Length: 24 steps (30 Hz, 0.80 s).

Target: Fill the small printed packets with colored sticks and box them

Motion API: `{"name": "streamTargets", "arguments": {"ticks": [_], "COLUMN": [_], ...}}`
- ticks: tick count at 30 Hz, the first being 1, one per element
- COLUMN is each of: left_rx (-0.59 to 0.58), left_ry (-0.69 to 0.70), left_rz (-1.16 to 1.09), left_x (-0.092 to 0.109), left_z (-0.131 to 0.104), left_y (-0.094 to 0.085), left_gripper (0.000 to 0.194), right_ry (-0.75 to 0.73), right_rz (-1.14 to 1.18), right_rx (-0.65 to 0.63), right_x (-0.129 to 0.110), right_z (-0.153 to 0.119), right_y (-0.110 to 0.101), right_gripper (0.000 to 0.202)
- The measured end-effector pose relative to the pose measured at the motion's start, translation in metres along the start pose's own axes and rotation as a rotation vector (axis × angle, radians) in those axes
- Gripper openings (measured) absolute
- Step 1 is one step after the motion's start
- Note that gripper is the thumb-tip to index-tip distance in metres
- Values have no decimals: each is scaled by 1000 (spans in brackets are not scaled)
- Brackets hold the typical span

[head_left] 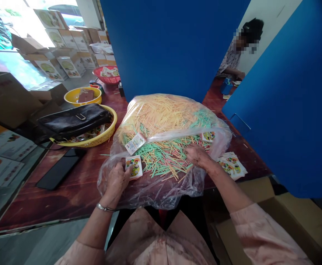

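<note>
Many thin sticks (161, 156); crinkled plastic bag (223, 134); left hand (118, 179) pinching flat packet (135, 168); right hand (198, 155) curled, hold unclear.

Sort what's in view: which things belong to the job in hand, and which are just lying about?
Seems part of the job:
coloured sticks, right hand among them
clear plastic bag holding the sticks
printed packet in the left hand

Seems just lying about:
black handbag on a yellow basket
black phone-like slab on the table

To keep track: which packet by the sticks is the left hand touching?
The front-left packet, its left edge against the left hand; the rear packet beyond it and the packets at right lie apart from that hand.
</note>
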<state>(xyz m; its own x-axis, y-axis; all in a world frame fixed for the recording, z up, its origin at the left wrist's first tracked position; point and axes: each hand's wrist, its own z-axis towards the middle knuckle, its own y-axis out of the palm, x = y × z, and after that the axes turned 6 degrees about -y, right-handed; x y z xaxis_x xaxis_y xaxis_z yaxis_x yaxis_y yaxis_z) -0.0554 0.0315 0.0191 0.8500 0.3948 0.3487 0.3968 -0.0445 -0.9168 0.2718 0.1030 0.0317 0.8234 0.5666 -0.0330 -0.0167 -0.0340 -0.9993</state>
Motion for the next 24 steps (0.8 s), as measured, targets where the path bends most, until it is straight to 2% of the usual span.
{"name": "streamTargets", "arguments": {"ticks": [3, 5, 7, 12, 16, 21, 24], "left_rx": [-15, -14, -1, 33, 62, 111, 111], "left_ry": [9, 11, 6, -45, -24, 49, 48], "left_rz": [24, 46, 54, 27, 58, 104, 69], "left_x": [3, 4, 5, 4, 2, -2, -7], "left_z": [0, 1, 2, 4, 2, 6, 10], "left_y": [0, 1, 1, 0, -5, -4, 0], "left_gripper": [47, 48, 45, 37, 35, 31, 32], "right_ry": [164, 240, 285, 306, 247, 244, 230], "right_rz": [-71, -68, -51, -80, -80, -31, 2], "right_rx": [33, -7, -42, -70, -84, -140, -155], "right_x": [-16, -27, -37, -48, -40, -12, 5], "right_z": [9, 19, 29, 32, 17, 10, 10], "right_y": [-1, 3, 8, 8, 4, -2, -10], "right_gripper": [18, 14, 6, 16, 26, 24, 23]}}
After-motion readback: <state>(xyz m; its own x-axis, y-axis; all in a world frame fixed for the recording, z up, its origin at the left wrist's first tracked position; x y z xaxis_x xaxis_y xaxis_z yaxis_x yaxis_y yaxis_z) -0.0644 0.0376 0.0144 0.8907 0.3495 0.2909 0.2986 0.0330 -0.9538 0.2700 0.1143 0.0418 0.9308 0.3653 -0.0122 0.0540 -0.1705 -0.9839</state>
